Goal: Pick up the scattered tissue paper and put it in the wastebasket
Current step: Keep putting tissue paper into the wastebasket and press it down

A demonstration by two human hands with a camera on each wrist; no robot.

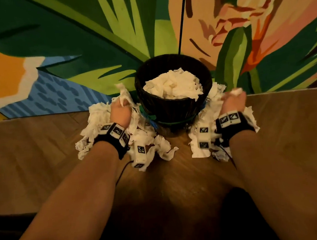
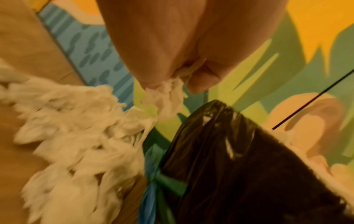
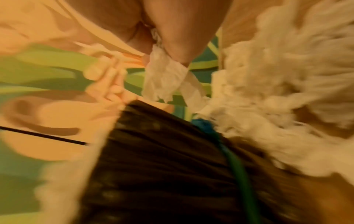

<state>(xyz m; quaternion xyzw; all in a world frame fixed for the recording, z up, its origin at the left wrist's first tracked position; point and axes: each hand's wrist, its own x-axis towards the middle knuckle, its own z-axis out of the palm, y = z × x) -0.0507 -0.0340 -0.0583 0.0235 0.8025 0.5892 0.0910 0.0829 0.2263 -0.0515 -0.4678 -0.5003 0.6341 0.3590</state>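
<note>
A dark woven wastebasket (image 1: 175,99) stands at the centre of the head view, on a wooden floor (image 1: 41,149) just before a bright rug (image 1: 70,41) patterned with green leaves, orange and blue. The wastebasket is filled nearly to its rim with crumpled white tissue (image 1: 173,86). A black bag (image 2: 216,136) covers its outside, held by a green band (image 1: 175,121) around its lower part, with a blue strip (image 1: 151,120) at its left side.

More scattered tissue paper (image 1: 95,125) lies heaped on the floor around the wastebasket's base, to its left, in front and to its right. Two bare forearms reach in from the bottom of the frame, each with a black wristband carrying white marker blocks.

The left hand (image 1: 120,111) is just left of the wastebasket, its fingers closed around a torn tissue piece (image 1: 122,96) that sticks up above it. The right hand (image 1: 232,102) is just right of the wastebasket, closed on a small tissue wad (image 1: 236,92).

The left wrist view, blurred, shows what the head view does not: thumb and fingers pinching the tissue, which hangs down above the floor pile at lower left of the frame, beside the shiny folds of the bag. The right wrist view, also blurred, shows its fingers pinching a ragged hanging sheet at upper centre, above the wastebasket's ribbed side, with the pile at upper right. A thin black cord (image 1: 182,16) runs up the rug behind the wastebasket.
</note>
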